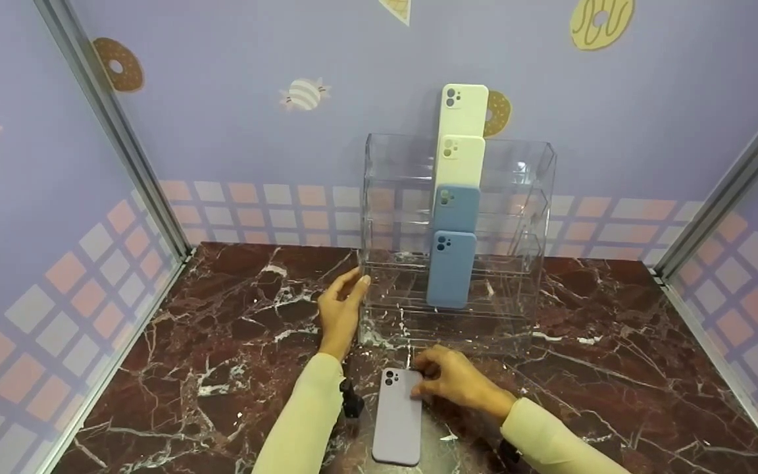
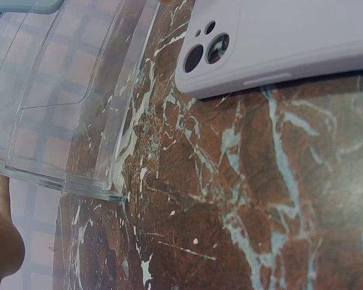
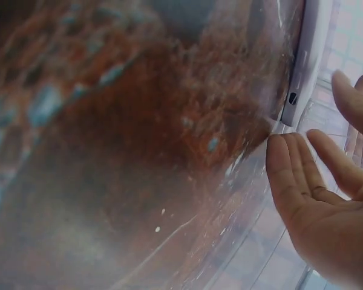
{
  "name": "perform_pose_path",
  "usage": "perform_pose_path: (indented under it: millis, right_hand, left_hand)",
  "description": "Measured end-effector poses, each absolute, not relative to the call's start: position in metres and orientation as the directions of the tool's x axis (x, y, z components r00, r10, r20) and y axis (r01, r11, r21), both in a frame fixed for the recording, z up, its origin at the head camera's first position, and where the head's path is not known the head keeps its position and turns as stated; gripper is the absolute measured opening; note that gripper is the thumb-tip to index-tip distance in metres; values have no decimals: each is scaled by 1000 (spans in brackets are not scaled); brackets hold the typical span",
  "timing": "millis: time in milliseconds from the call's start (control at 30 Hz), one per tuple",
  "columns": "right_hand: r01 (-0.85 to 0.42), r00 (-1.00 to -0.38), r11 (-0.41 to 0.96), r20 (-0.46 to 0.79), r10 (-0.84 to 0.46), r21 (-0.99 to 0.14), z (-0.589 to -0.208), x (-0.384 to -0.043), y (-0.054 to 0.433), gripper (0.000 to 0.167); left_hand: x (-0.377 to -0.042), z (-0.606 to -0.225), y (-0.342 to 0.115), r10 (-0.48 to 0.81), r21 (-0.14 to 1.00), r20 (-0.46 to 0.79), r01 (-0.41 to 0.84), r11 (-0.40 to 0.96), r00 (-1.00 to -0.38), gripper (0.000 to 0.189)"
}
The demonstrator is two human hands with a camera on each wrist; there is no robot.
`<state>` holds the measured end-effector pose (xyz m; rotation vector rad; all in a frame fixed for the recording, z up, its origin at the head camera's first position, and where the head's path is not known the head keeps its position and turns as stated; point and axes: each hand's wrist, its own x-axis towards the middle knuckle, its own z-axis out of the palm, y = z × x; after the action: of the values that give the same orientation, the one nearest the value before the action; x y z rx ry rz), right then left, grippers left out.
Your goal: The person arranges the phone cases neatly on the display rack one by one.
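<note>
A lilac phone case [image 1: 397,421] lies on the marbled tabletop, its camera cut-outs towards the display rack. My right hand [image 1: 454,380] is at its upper right edge, thumb by the side, fingers loosely extended; the right wrist view shows the fingertips [image 3: 278,145] close to the case's end. Against the left side of the clear acrylic rack [image 1: 379,296] rests my left hand [image 1: 341,316], gripping nothing. Up the tiers of the rack stand two blue phone cases [image 1: 451,271] and, behind and above them, two cream ones [image 1: 463,108].
Patterned purple wall panels [image 1: 234,118] enclose the back and both sides, joined by metal corner posts [image 1: 122,131]. Dark red marbled tabletop [image 1: 221,342] extends on both sides of the rack.
</note>
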<state>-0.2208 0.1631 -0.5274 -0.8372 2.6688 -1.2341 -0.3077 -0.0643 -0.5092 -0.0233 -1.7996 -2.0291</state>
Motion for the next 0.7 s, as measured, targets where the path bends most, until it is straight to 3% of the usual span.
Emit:
perform_pose_path:
  millis: [367,700]
  right_hand:
    - [-488,-839,625,132,-527,-609,-525,-218,158,47]
    - [-355,-866,627,-8,-499,-694,-519,-214,154,49]
  left_hand:
    - [-307,-510,-65,-297,944,284,320,-82,-912,30]
    - [-308,-507,-62,-323,942,287,328,-79,-902,30]
